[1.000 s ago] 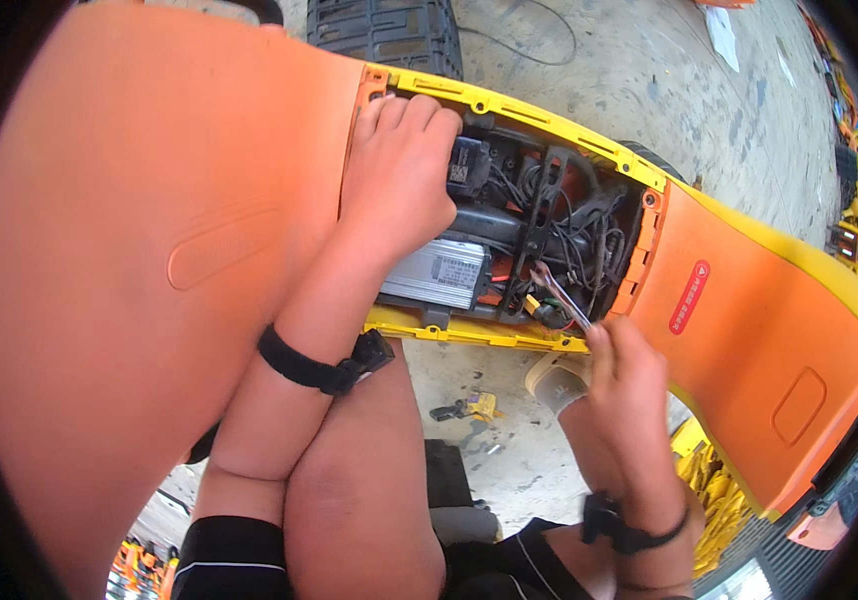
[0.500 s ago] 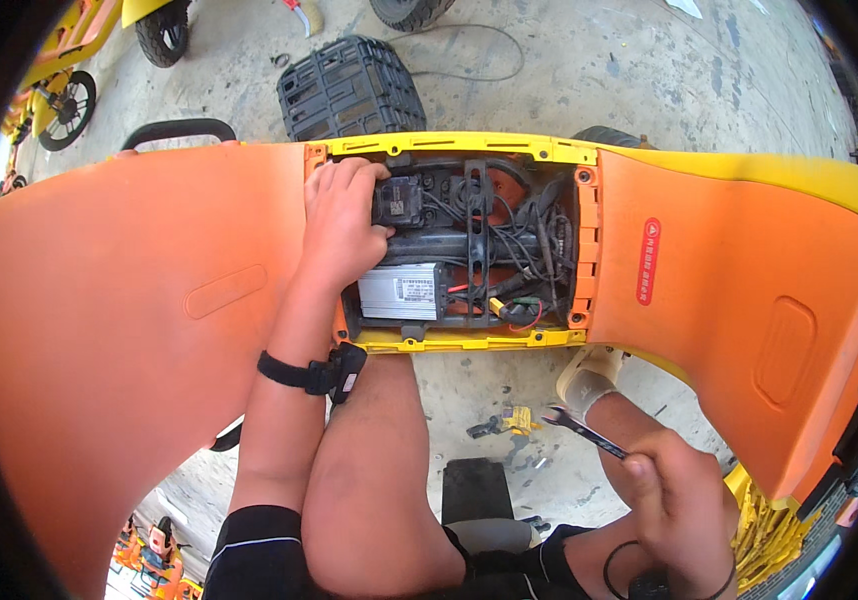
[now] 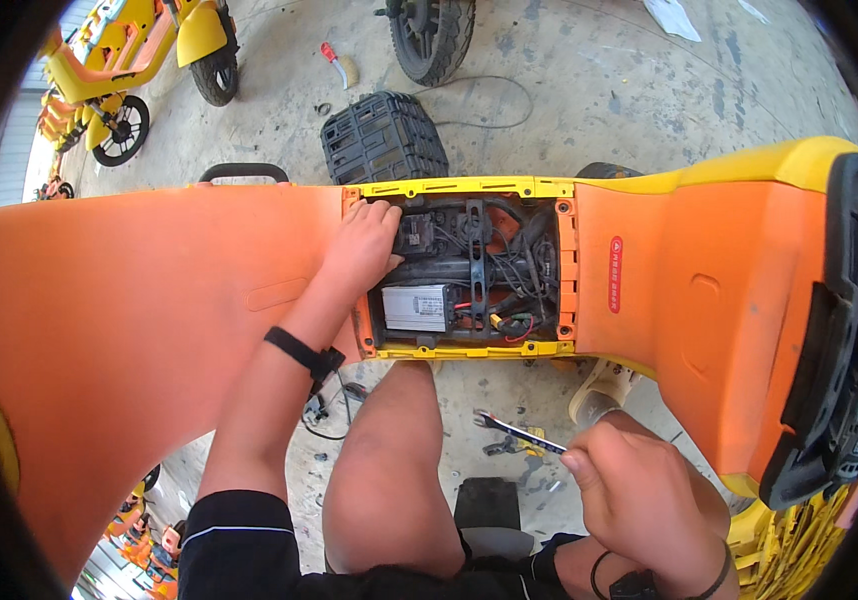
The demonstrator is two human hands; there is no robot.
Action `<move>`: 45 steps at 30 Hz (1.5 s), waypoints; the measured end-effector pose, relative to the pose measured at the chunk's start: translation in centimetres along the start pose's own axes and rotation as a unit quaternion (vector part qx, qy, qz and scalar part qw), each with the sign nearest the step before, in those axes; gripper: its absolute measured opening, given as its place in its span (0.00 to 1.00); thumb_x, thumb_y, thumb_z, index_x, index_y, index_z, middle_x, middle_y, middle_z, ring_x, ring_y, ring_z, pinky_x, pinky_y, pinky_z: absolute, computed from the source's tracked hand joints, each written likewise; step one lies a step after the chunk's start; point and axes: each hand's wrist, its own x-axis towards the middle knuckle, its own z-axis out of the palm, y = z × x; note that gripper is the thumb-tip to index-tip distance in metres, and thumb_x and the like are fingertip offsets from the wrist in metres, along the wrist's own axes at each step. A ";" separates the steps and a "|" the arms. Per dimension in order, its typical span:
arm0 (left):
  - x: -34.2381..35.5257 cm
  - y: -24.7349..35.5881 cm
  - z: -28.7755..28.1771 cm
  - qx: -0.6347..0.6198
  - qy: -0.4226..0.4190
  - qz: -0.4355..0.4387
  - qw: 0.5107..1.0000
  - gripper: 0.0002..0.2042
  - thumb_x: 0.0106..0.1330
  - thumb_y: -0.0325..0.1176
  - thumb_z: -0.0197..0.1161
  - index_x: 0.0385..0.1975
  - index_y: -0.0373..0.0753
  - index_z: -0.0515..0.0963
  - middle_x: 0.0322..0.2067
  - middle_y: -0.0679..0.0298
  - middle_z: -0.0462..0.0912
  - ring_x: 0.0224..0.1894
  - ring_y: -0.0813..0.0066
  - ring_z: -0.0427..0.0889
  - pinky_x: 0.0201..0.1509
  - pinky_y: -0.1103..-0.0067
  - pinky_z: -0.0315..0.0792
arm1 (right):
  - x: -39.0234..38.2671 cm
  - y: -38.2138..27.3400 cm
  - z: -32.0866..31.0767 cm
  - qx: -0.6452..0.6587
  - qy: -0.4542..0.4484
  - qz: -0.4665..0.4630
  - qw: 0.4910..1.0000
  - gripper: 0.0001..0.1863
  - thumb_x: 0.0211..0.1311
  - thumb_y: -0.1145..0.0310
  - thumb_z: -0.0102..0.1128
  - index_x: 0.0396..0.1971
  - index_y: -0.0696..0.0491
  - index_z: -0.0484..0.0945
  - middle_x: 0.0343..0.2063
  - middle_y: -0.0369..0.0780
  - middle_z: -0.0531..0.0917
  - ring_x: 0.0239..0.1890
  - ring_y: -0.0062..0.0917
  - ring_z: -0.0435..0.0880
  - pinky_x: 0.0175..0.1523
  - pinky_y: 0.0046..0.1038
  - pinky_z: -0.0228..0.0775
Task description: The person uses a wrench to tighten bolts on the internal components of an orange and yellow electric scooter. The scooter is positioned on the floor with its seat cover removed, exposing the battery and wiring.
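Note:
My left hand [image 3: 364,245] reaches into the left end of an open compartment in an orange and yellow scooter body. Its fingers and thumb close about the left end of a black box [image 3: 416,236] with cables; part of the grip is hidden. Below that box lies a finned silver controller [image 3: 416,308] with a label. Black wires [image 3: 524,265] and a yellow connector [image 3: 496,321] fill the right side, past a black crossbar [image 3: 476,262]. Low on the right, my right hand [image 3: 639,500] grips an open-end wrench [image 3: 524,433], its jaw pointing up-left, apart from the scooter.
Orange panels [image 3: 159,260] flank the compartment, with a yellow rim. Beyond stand a black basket [image 3: 384,135], a wheel [image 3: 432,40] and a red-handled brush [image 3: 339,65]. Small parts [image 3: 529,440] lie on the concrete floor between my legs. More yellow scooters [image 3: 119,60] stand far left.
The view has shifted, so the scooter sits lower and more of its right end shows. My right hand has brought the wrench leftward and turned it flatter. My left hand stays at the black box.

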 end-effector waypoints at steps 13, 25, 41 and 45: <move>1.5 -0.6 -1.2 0.002 -0.120 0.001 0.993 0.34 0.53 0.38 0.83 0.60 0.34 0.77 0.55 0.51 0.79 0.62 0.48 0.79 0.69 0.62 0.73 | 1.0 1.4 0.2 0.037 0.035 -0.045 0.998 0.12 0.77 0.67 0.61 0.34 0.58 0.71 0.25 0.51 0.81 0.30 0.53 0.84 0.35 0.52 0.74; -2.0 -1.1 -8.9 -0.031 -0.117 -0.047 0.992 0.21 0.69 0.39 0.71 0.58 0.36 0.79 0.55 0.50 0.81 0.55 0.46 0.84 0.60 0.60 0.80 | 1.9 0.8 2.7 -0.080 0.054 -0.029 0.995 0.14 0.78 0.62 0.57 0.36 0.58 0.79 0.26 0.49 0.86 0.30 0.48 0.89 0.37 0.48 0.79; -18.0 7.6 -24.6 0.114 0.036 -0.093 0.988 0.20 0.72 0.23 0.60 0.64 0.37 0.76 0.55 0.45 0.83 0.60 0.45 0.81 0.65 0.59 0.75 | 1.4 -1.3 2.5 -0.101 0.023 -0.030 0.994 0.13 0.71 0.69 0.54 0.43 0.59 0.85 0.39 0.52 0.92 0.44 0.47 0.93 0.52 0.46 0.83; -21.2 12.2 -29.7 0.104 0.100 -0.088 0.986 0.23 0.67 0.21 0.63 0.64 0.40 0.79 0.60 0.50 0.82 0.62 0.45 0.80 0.67 0.58 0.74 | 1.0 -0.5 2.7 -0.121 0.057 -0.024 0.991 0.13 0.68 0.69 0.56 0.41 0.57 0.90 0.42 0.51 0.93 0.47 0.43 0.94 0.51 0.44 0.85</move>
